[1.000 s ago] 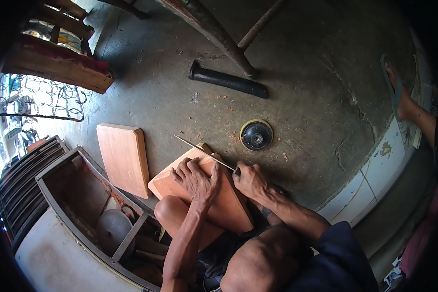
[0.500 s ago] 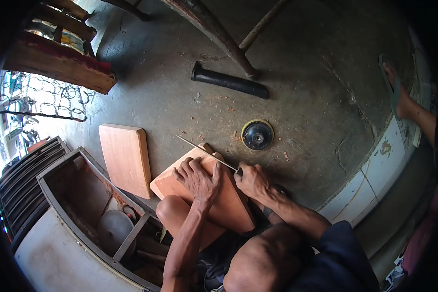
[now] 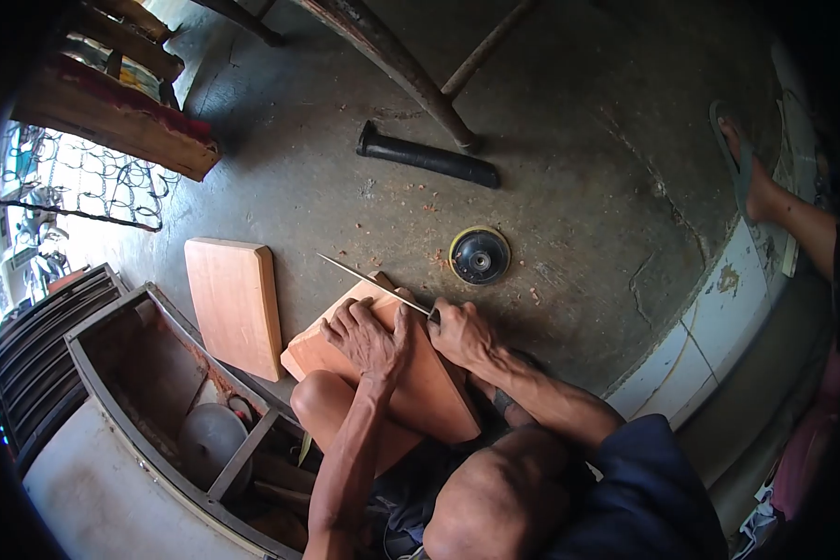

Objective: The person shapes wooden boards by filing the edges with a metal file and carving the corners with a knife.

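Observation:
A reddish wooden board [image 3: 420, 378] with bevelled edges rests tilted against my bent legs. My left hand [image 3: 369, 341] lies on its upper face with the fingers spread, pressing it. My right hand [image 3: 464, 334] is closed around the dark handle of a long thin-bladed tool [image 3: 364, 277]. The blade is narrow and pointed, and it crosses the board's far edge near my left thumb. Whether it is a file, a saw or a knife I cannot tell. A second, similar board [image 3: 231, 303] lies on the floor to the left.
A round sanding pad [image 3: 480, 256] and a black tube-like piece [image 3: 427, 161] lie on the floor among wood crumbs. Table legs [image 3: 401, 75] stand beyond. At left is an open metal-framed compartment [image 3: 149, 364] holding a grey disc. Another person's sandalled foot [image 3: 745, 168] is at right.
The whole view has shifted slightly, so things appear further left. My right hand and the blade have slid a little up and left along the board's edge. My left hand keeps its place.

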Tool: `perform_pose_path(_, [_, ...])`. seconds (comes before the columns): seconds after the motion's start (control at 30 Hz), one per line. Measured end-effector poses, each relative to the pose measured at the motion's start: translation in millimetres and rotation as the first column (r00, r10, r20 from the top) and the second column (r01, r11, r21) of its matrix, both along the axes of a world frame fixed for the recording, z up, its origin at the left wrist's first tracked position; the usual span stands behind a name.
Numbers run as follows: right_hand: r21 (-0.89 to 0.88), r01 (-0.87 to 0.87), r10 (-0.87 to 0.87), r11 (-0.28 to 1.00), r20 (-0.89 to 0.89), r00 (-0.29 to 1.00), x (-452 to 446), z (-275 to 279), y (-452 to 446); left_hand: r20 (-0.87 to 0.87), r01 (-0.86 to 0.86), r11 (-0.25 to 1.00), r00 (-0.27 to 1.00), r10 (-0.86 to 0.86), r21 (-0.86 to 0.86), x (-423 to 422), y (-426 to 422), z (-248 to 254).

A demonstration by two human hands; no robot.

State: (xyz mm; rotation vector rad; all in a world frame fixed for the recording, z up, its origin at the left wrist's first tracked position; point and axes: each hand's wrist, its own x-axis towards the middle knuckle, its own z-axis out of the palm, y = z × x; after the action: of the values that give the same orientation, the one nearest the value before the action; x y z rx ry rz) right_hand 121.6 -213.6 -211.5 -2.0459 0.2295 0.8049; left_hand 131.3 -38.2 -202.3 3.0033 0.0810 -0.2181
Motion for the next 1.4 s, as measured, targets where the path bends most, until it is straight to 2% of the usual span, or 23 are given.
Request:
perform_pose_path(0.03, [0.012, 0.003, -0.003, 1.000, 0.004, 1.000, -2, 1, -3, 0.055, 0.022, 1.000, 0.998, -0.022, -0.001, 1, -2, 2])
perform_pose_path(0.1, [-0.014, 0.000, 0.000, 1.000, -0.059, 0.998, -3, 5, -2, 0.060, 0.020, 1.000, 0.998, -0.022, 0.020, 5, 0, -3])
perform_pose_path(0.17, [-0.030, -0.023, 0.021, 0.999, -0.066, 0.998, -3, -13, 5, 0.017, 0.024, 0.999, 1.000, -0.025, 0.039, -13, -1, 4])
perform_pose_path(0.23, [-0.012, -0.027, 0.028, 1.000, 0.064, 0.998, 13, -26, 12, 0.031, 0.025, 1.000, 0.999, -0.025, 0.004, -4, -10, 6])
perform_pose_path(0.27, [-0.105, 0.033, -0.024, 0.994, 0.084, 0.996, 2, -21, 15, 0.035, 0.027, 1.000, 0.999, -0.027, -0.006, 2, -8, 7])
perform_pose_path(0.33, [0.068, 0.084, -0.091, 0.994, 0.121, 0.988, -3, -7, 9, 0.021, 0.012, 1.000, 1.000, -0.012, 0.002, 1, -5, 7])
perform_pose_path(0.47, [0.157, 0.146, -0.171, 0.977, 0.162, 0.972, -14, 15, -21, 0.016, 0.008, 0.998, 1.000, -0.007, -0.057, 3, -4, 6])
perform_pose_path(0.53, [0.044, 0.084, -0.091, 0.995, 0.201, 0.975, -19, 39, -43, 0.035, 0.001, 0.998, 0.999, 0.001, -0.057, 1, -4, 7])
perform_pose_path(0.67, [0.014, 0.051, -0.053, 0.999, 0.212, 0.976, -68, 33, -72, 0.057, -0.012, 0.998, 0.998, 0.015, -0.057, -2, -3, 6])
perform_pose_path(0.77, [-0.085, -0.053, 0.060, 0.995, 0.071, 0.996, -73, 45, -84, 0.108, -0.025, 0.995, 0.993, 0.036, -0.100, -13, -13, 0])
perform_pose_path(0.93, [-0.168, -0.107, 0.110, 0.980, 0.010, 0.994, -63, 58, -81, 0.163, -0.097, 0.971, 0.977, 0.134, -0.218, -15, -22, 1])
perform_pose_path(1.03, [-0.160, -0.141, 0.136, 0.977, -0.046, 0.990, -63, 60, -79, 0.067, -0.195, 0.960, 0.975, 0.212, -0.199, -8, -29, 5])
perform_pose_path(1.23, [-0.113, -0.168, 0.155, 0.979, -0.112, 0.982, -51, 59, -88, 0.035, -0.236, 0.967, 0.970, 0.240, -0.096, -1, -36, 7])
perform_pose_path(1.33, [-0.129, -0.217, 0.203, 0.968, -0.118, 0.972, -42, 56, -89, 0.042, -0.261, 0.959, 0.963, 0.267, -0.106, 2, -39, 7])
perform_pose_path(1.4, [-0.146, -0.244, 0.226, 0.959, -0.130, 0.966, -39, 54, -82, -0.013, -0.301, 0.948, 0.953, 0.301, -0.108, 3, -39, 3])
